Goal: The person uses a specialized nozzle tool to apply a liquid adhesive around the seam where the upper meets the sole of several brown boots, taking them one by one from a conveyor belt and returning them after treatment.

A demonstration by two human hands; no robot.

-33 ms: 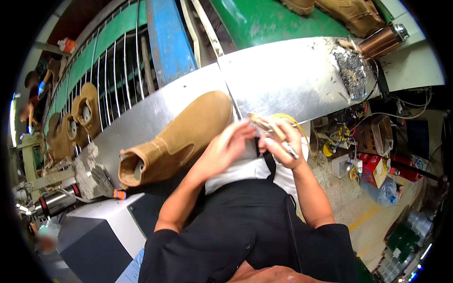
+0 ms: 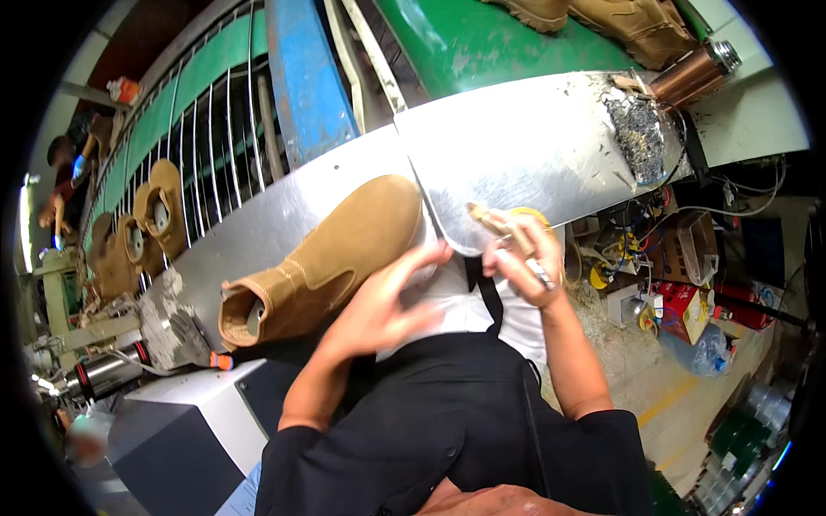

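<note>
A tan leather boot [image 2: 353, 245] lies on its side on the metal worktop [image 2: 533, 146], its open top toward the left and its toe near the middle. My left hand [image 2: 383, 305] is beside the boot's lower edge, holding nothing. Its fingers are apart and partly smeared by motion. My right hand [image 2: 529, 267] is closed around a slim tool with a tan tip [image 2: 482, 215] and a silvery end; its exact kind does not show. That tip points up and left over the rounded worktop edge. A yellow curved band [image 2: 538, 217] shows just behind the right hand.
More tan boots [image 2: 159, 206] stand by the metal rack at left, and others [image 2: 632, 30] lie on the green surface at top right. A copper-coloured flask [image 2: 697, 73] sits at the worktop's far right end. Cables and a red box [image 2: 680, 310] are at right below.
My left hand has moved down and away from the right one, its fingers spreading. The tool in my right hand has shifted slightly right. The boot stays in place.
</note>
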